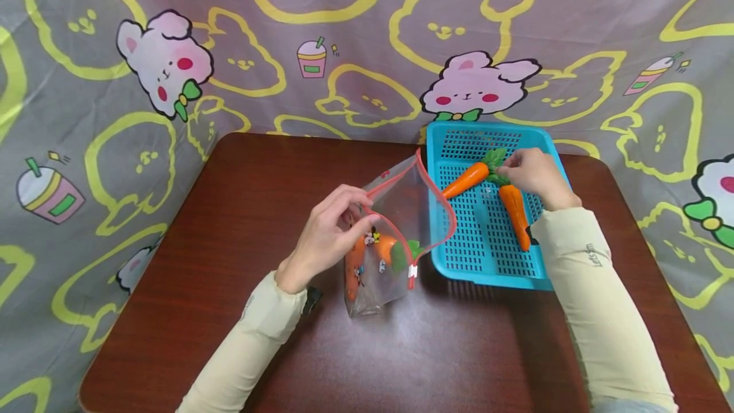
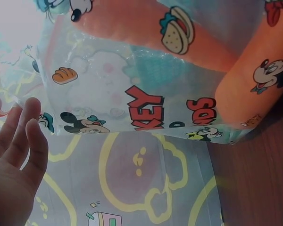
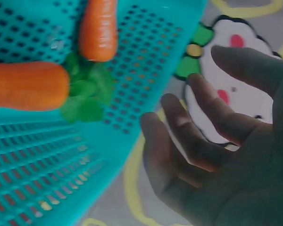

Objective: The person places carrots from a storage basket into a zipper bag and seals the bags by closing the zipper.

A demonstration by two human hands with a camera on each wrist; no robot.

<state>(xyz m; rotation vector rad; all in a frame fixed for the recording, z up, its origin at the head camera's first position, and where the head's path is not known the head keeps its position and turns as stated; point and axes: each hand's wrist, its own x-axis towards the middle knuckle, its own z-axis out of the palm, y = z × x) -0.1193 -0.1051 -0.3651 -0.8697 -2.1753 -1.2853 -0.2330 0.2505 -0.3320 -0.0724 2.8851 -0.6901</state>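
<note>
The left hand (image 1: 329,234) pinches the edge of a zip bag (image 1: 408,222), thumb and fingers nearly closed on the film, with the bag's body from three to five o'clock of them. Inside it, orange carrots (image 1: 385,247) show through, at about four o'clock from the fingers. The bag is thin, clear, creased plastic with red edging, a white slider and cartoon prints, its mouth gaping.

The right hand (image 1: 533,174) hangs over a basket (image 1: 473,253) set on the worktop (image 1: 258,177) at between two and three o'clock from the bag. From its fingers, one carrot (image 1: 467,180) lies at nine o'clock and a second carrot (image 1: 516,217) near six. Both are smooth, orange and tapering, with leafy green tops by the fingertips. The basket is blue plastic pierced with small slots. The right fingers are loosely bent, about half open, thumb apart, gripping nothing.
</note>
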